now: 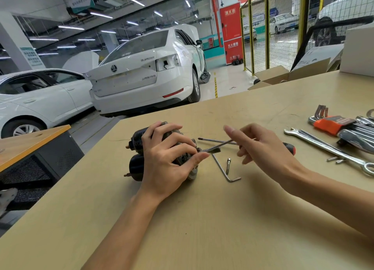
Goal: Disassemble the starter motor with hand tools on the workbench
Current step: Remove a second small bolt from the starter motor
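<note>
Left hand [164, 158] grips starter motor [139, 148]; right hand [261, 146] holds screwdriver [214, 147].

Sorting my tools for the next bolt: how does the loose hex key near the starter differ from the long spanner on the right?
The hex key is a thin, dull rod bent into an L; the spanner is a flat, shiny, nearly straight bar. The hex key has plain ends, while the spanner has an open jaw at one end and a ring at the other. The hex key lies by the starter motor and a loose bolt; the spanner lies beside the tool set. Both rest flat on the workbench, untouched.
</note>
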